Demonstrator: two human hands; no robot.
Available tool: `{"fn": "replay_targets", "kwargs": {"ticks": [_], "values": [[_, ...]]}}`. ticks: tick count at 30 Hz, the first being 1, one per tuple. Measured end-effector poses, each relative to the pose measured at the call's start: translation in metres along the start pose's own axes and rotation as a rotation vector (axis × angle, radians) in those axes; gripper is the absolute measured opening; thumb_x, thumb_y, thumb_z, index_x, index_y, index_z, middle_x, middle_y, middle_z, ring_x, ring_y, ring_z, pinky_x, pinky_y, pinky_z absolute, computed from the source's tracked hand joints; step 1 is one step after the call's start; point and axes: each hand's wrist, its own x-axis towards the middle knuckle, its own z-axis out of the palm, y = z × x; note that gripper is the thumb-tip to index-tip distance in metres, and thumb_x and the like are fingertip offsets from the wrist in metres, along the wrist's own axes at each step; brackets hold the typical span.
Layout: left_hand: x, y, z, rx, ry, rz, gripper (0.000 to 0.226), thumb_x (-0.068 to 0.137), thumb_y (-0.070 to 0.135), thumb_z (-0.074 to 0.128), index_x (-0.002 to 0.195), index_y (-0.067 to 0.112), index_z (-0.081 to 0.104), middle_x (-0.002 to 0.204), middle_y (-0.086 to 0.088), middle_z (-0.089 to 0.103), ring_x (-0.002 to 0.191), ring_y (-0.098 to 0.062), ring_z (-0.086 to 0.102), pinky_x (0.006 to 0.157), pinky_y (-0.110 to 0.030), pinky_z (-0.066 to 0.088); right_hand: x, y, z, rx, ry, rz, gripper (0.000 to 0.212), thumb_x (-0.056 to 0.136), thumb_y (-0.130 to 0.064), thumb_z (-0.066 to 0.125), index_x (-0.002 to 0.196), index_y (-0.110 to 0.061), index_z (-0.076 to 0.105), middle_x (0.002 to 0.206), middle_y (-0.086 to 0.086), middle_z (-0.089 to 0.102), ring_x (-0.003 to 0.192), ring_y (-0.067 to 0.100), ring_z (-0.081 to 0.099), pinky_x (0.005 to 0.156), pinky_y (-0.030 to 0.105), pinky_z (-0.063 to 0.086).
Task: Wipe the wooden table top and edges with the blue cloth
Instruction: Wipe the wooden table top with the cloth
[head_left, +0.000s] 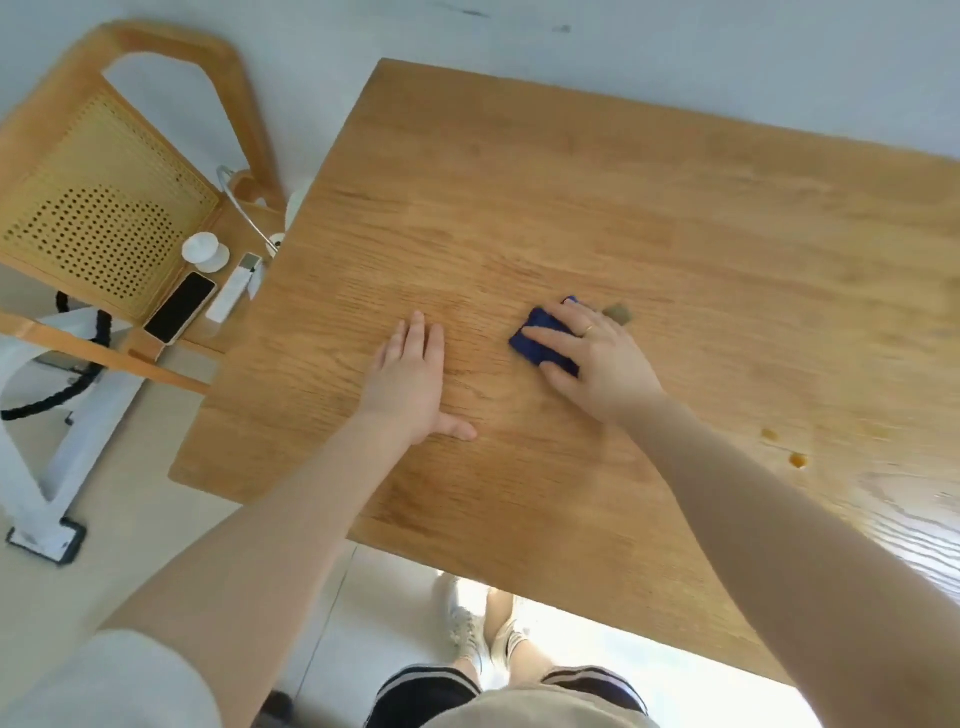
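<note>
The fingers (545, 340) of the right hand (597, 358) lay spread and flat across the folded blue cloth (540, 338), pressing it down onto the wooden surface (571, 182) rather than pinching it; a ring showed on one finger. The cloth sat directly beneath that palm, near the middle of the surface, with its long axis running diagonally from the near-left toward the far-right, and only its left part and far corner showed past the fingers. The left hand (415, 374) rested just to the left of it, apart from the cloth, its fingers extended and held together, thumb out to the side, palm down on the bare wood, holding nothing and seemingly bracing.

The right hand was plainly the one on the cloth, so the coming stroke would likely be its own. Two small amber spots (797, 460) lay on the wood to the right of that forearm, nearer the front edge, and a small greyish smudge (618, 313) sat just beyond the right fingertips; I judged these the probable next targets.

Further out, to the left of the surface, a wooden chair (104, 208) carried a phone (180, 307), a white remote (234, 288) and a small white cup (203, 251). The table edges appeared not yet to be in hand.
</note>
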Motion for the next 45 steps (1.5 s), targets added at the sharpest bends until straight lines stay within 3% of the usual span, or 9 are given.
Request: {"fn": "replay_targets", "kwargs": {"ticks": [4, 10, 13, 20, 24, 28, 35, 39, 45], "values": [[0.001, -0.004, 0.007, -0.035, 0.003, 0.001, 0.130, 0.062, 0.064, 0.069, 0.147, 0.010, -0.014, 0.154, -0.012, -0.022, 0.144, -0.027, -0.012, 0.117, -0.038, 0.003, 0.008, 0.000, 0.003, -0.014, 0.121, 0.282, 0.038, 0.093, -0.030, 0.051, 0.130, -0.025, 0.054, 0.147, 0.009, 0.038, 0.138, 0.032, 0.028, 0.112, 0.043, 0.020], [-0.004, -0.002, 0.006, -0.040, 0.032, 0.009, 0.128, 0.065, 0.062, 0.069, 0.148, 0.010, -0.013, 0.155, -0.013, -0.020, 0.144, -0.027, -0.011, 0.117, -0.039, 0.003, -0.060, -0.057, 0.025, 0.009, 0.016, 0.098, 0.042, 0.088, -0.042, 0.042, 0.124, -0.027, 0.059, 0.140, 0.008, 0.047, 0.129, 0.034, 0.042, 0.107, 0.049, 0.028], [-0.001, -0.003, 0.006, -0.047, 0.043, 0.028, 0.128, 0.065, 0.064, 0.068, 0.148, 0.010, -0.013, 0.155, -0.013, -0.020, 0.144, -0.027, -0.012, 0.117, -0.039, 0.003, -0.052, -0.039, 0.019, -0.039, -0.046, -0.023, 0.041, 0.091, -0.041, 0.038, 0.126, -0.028, 0.057, 0.141, 0.007, 0.046, 0.131, 0.032, 0.041, 0.107, 0.049, 0.030], [-0.001, -0.011, 0.015, -0.074, 0.040, 0.062, 0.127, 0.066, 0.067, 0.063, 0.147, 0.010, -0.016, 0.154, -0.011, -0.024, 0.143, -0.026, -0.018, 0.116, -0.037, -0.002, 0.005, -0.022, 0.010, -0.090, 0.122, 0.438, 0.042, 0.098, -0.036, 0.037, 0.139, -0.029, 0.038, 0.155, 0.005, 0.021, 0.142, 0.027, 0.014, 0.116, 0.040, 0.010], [-0.003, -0.007, 0.012, -0.080, -0.005, 0.042, 0.126, 0.068, 0.065, 0.063, 0.146, 0.009, -0.019, 0.152, -0.013, -0.027, 0.142, -0.027, -0.020, 0.117, -0.039, -0.001, -0.049, -0.060, 0.026, -0.092, 0.088, 0.251, 0.044, 0.088, -0.032, 0.052, 0.131, -0.021, 0.047, 0.148, 0.010, 0.034, 0.137, 0.032, 0.029, 0.113, 0.044, 0.019], [-0.001, -0.003, 0.006, -0.086, -0.040, 0.024, 0.126, 0.070, 0.063, 0.065, 0.145, 0.009, -0.020, 0.152, -0.012, -0.029, 0.142, -0.028, -0.021, 0.117, -0.039, -0.001, -0.055, -0.057, 0.023, -0.066, -0.015, 0.196, 0.042, 0.087, -0.036, 0.045, 0.127, -0.024, 0.050, 0.145, 0.009, 0.039, 0.134, 0.032, 0.035, 0.111, 0.047, 0.026], [-0.001, -0.006, 0.014, -0.129, -0.040, 0.020, 0.126, 0.069, 0.061, 0.066, 0.145, 0.012, -0.022, 0.151, -0.008, -0.032, 0.141, -0.024, -0.023, 0.116, -0.040, -0.002, 0.031, -0.001, 0.006, -0.155, 0.096, 0.359, 0.037, 0.097, -0.032, 0.041, 0.133, -0.027, 0.047, 0.150, 0.005, 0.032, 0.139, 0.030, 0.024, 0.109, 0.043, 0.024], [-0.006, 0.001, 0.008, -0.194, -0.073, -0.014, 0.121, 0.073, 0.052, 0.069, 0.145, 0.012, -0.020, 0.151, -0.007, -0.033, 0.141, -0.024, -0.023, 0.116, -0.040, 0.000, 0.017, -0.013, 0.013, -0.119, 0.193, 0.407, 0.036, 0.092, -0.030, 0.046, 0.126, -0.024, 0.053, 0.146, 0.008, 0.039, 0.134, 0.032, 0.033, 0.106, 0.046, 0.030], [-0.015, 0.038, 0.005, -0.374, -0.031, 0.005, 0.091, 0.089, 0.032, 0.059, 0.149, 0.014, -0.007, 0.154, -0.006, -0.026, 0.143, -0.021, -0.019, 0.116, -0.035, 0.001, -0.061, -0.032, 0.016, -0.059, 0.011, -0.038, 0.041, 0.083, -0.036, 0.044, 0.121, -0.027, 0.058, 0.141, 0.003, 0.047, 0.128, 0.028, 0.044, 0.104, 0.040, 0.032]]}}
